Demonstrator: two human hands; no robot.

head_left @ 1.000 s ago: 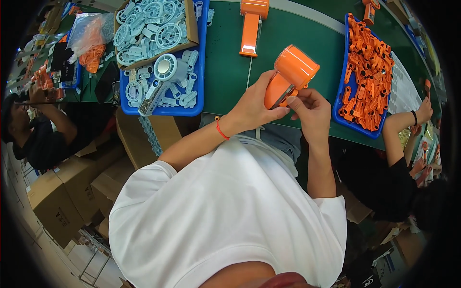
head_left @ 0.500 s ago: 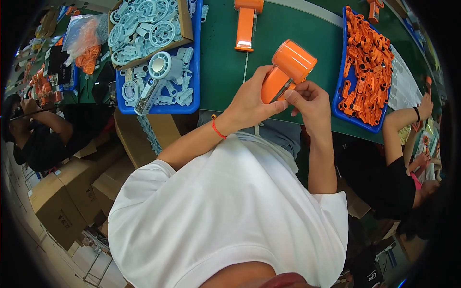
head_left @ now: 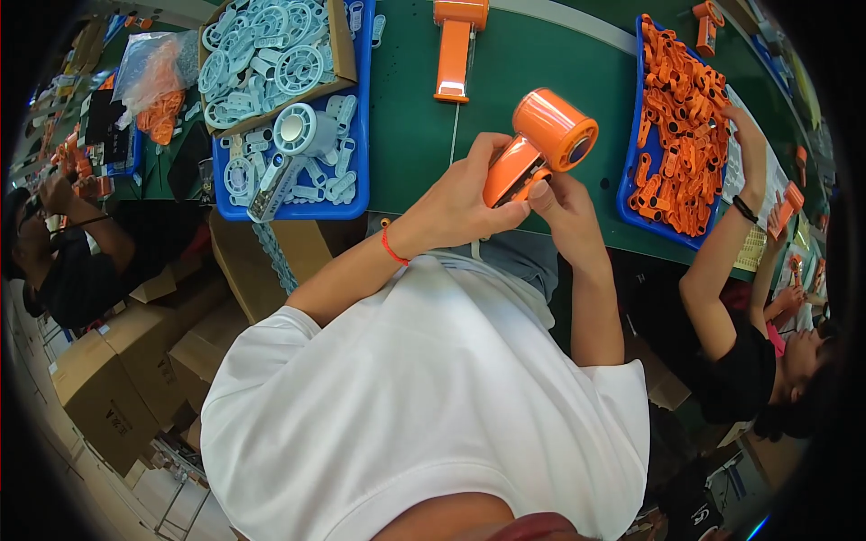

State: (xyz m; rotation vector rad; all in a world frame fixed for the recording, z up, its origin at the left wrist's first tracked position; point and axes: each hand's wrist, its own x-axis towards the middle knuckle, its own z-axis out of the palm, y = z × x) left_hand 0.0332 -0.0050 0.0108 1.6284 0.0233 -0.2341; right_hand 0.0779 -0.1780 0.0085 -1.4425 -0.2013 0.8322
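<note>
My left hand (head_left: 461, 200) is wrapped round the handle of an orange handheld fan (head_left: 552, 123). The fan's thick round head points up and to the right, and a dark round centre shows on its right end. At the handle's right side, my right hand (head_left: 570, 216) is closed in a pinch, its thumb pressed near a small orange part (head_left: 541, 175). That part touches the handle, or nearly so; my fingers hide some of it. Another orange handheld fan (head_left: 456, 59) lies on the green table beyond my hands.
A blue tray (head_left: 361, 194) at left bears a cardboard box of light-blue rings and clips, plus a light-blue fan (head_left: 293, 135). At right, a blue tray (head_left: 631, 212) holds many small orange clips (head_left: 690, 126). A co-worker's arm (head_left: 713, 261) reaches beside it.
The held fan has dipped slightly and turned, so its dark round end now shows. My right hand has shifted a little down and left. The co-worker's hand has moved to the orange clips.
</note>
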